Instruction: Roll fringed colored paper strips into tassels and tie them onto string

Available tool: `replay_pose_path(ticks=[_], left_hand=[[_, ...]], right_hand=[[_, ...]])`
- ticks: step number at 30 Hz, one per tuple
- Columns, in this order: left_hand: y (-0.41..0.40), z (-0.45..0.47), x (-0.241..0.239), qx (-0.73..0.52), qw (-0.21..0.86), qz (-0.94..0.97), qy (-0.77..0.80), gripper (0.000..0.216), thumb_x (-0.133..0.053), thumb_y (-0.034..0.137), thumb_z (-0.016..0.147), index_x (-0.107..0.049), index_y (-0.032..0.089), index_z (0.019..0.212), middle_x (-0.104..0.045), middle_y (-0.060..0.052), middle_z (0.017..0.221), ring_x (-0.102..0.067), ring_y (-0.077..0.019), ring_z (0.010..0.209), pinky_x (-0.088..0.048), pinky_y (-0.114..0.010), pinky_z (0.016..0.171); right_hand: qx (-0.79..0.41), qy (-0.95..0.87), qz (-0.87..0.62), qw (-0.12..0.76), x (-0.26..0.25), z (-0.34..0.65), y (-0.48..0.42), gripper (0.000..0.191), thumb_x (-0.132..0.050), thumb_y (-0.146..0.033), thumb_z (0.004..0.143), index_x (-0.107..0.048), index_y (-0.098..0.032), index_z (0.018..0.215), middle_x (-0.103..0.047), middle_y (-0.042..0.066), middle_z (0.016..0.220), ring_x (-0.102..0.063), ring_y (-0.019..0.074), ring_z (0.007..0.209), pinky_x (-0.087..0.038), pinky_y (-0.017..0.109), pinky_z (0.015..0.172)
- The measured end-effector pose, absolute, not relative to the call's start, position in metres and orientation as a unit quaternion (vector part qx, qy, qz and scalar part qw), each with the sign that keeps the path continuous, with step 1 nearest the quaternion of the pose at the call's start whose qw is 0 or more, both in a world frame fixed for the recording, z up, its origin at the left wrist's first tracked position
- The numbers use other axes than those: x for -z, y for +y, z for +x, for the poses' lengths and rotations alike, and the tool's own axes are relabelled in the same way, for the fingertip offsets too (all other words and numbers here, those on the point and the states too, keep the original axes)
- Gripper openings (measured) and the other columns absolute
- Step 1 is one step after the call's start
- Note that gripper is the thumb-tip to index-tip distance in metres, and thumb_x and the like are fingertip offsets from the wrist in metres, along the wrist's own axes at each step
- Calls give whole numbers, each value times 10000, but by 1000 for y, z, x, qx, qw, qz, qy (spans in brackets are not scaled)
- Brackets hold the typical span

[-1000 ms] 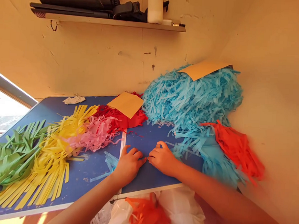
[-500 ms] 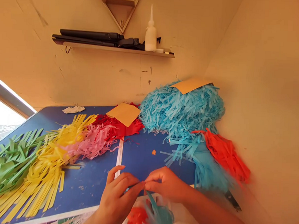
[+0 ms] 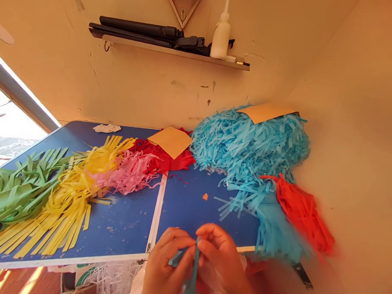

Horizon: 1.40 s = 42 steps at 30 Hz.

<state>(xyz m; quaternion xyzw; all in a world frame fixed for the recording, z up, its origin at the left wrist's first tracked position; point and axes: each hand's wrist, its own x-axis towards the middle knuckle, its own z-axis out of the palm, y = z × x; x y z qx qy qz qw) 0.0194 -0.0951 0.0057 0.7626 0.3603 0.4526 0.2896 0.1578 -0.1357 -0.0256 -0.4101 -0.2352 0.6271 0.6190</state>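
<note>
My left hand (image 3: 164, 267) and my right hand (image 3: 221, 261) meet at the near edge of the blue table (image 3: 127, 226). Both pinch a blue paper strip (image 3: 192, 272) that hangs down between them. A big heap of blue fringed paper (image 3: 248, 145) lies at the back right, with an orange-red fringe bundle (image 3: 300, 208) beside it. Red (image 3: 159, 158), pink (image 3: 131, 174), yellow (image 3: 70, 193) and green (image 3: 15, 191) fringes are spread to the left.
Two tan paper sheets lie on the heaps, one (image 3: 172, 141) on the red, one (image 3: 265, 112) on the blue. A wall shelf (image 3: 174, 50) holds a white glue bottle (image 3: 220, 33) and black flat things. White bags sit under the table edge.
Both hands came off the tabletop and drew back to the near edge, lifting a blue strip between them. The view tilted up and shifted slightly.
</note>
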Motion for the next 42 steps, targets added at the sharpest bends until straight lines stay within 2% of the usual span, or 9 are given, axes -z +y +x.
replay_pose_path(ticks=[10, 13, 15, 19, 23, 27, 30, 35, 42], left_hand=[[-88, 16, 9, -486, 311, 740, 346, 111, -685, 195, 827, -730, 275, 888, -724, 32, 794, -679, -122, 746, -500, -269, 921], [-84, 9, 9, -468, 430, 667, 389, 62, -668, 261, 848, -720, 252, 815, -734, -6, 857, -686, -154, 830, -523, -248, 835], [-85, 5, 9, -453, 551, 559, 423, 175, -645, 382, 863, -680, 222, 804, -723, -44, 870, -676, -185, 867, -537, -252, 760], [-92, 9, 13, -395, 724, 382, 417, 350, -642, 546, 829, -566, 205, 807, -533, 44, 595, -472, -80, 489, -418, -182, 476], [-97, 18, 21, -373, 745, 360, 421, 435, -670, 611, 774, -544, 196, 802, -390, 94, 559, -246, -24, 429, -191, -138, 418], [-91, 12, 25, -361, 700, 430, 442, 415, -643, 599, 799, -572, 190, 815, -519, 49, 625, -370, -51, 480, -274, -161, 455], [-86, 6, 26, -359, 638, 497, 465, 365, -619, 552, 830, -616, 187, 825, -553, 29, 619, -452, -91, 532, -357, -192, 512], [-86, 10, 26, -339, 556, 594, 473, 285, -582, 460, 857, -653, 191, 799, -592, 6, 642, -534, -136, 586, -411, -227, 559], [-101, 21, 20, -316, 475, 682, 459, 238, -533, 368, 873, -661, 205, 755, -663, -19, 709, -606, -168, 668, -462, -258, 631]], right_hand=[[-566, -303, -439, 629, 27, 157, -126, 133, -737, -268, 772, -649, -202, 697, -548, -37, 728, -474, 64, 476, -388, 197, 437], [-469, -430, -542, 549, 21, 185, -93, 149, -683, -307, 797, -668, -194, 701, -604, -7, 726, -502, 92, 506, -425, 223, 483], [-359, -480, -651, 466, 20, 217, -53, 173, -575, -320, 866, -694, -196, 847, -624, 0, 686, -537, 120, 525, -455, 246, 533], [-216, -518, -753, 345, 33, 273, 28, 154, -586, -200, 840, -702, -183, 940, -677, 50, 878, -628, 173, 749, -473, 290, 710], [-182, -552, -762, 285, 46, 281, 66, 150, -597, -101, 802, -715, -194, 793, -651, 46, 848, -612, 188, 792, -431, 274, 687], [-167, -578, -754, 262, 31, 260, 43, 195, -549, -91, 843, -706, -183, 772, -648, 77, 946, -612, 196, 817, -426, 283, 692], [-235, -623, -689, 285, 13, 233, -10, 164, -569, -141, 861, -711, -221, 882, -668, 29, 892, -623, 171, 803, -453, 272, 736], [-503, -505, -508, 483, 21, 186, -103, 115, -628, -245, 839, -740, -228, 863, -670, 12, 875, -630, 141, 725, -500, 262, 705], [-538, -222, -490, 649, 54, 161, -149, 192, -798, -337, 700, -684, -226, 808, -646, -21, 681, -567, 118, 541, -470, 228, 518]])
